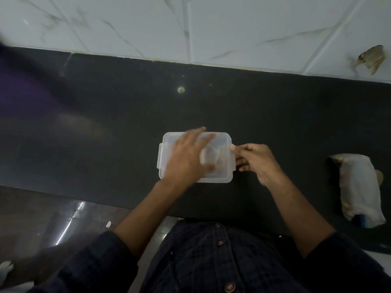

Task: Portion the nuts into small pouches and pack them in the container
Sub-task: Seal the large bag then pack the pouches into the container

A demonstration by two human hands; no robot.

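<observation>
A clear plastic container [223,163] with its lid on and side clips sits on the dark counter [275,115], just in front of me. My left hand [186,155] lies flat on top of the lid, fingers straight and spread toward the far edge. My right hand [254,159] is at the container's right side, its fingers curled at the right clip [233,157]. Through the cloudy plastic the contents cannot be made out. A pale plastic bag [357,187] with something brownish in it lies on the counter at the right.
White marbled wall tiles [211,28] rise behind the counter. A small pale spot [181,89] marks the counter beyond the container. A dark blurred shape [25,85] covers the left side. The counter's front edge runs just below my wrists, with glossy floor beneath.
</observation>
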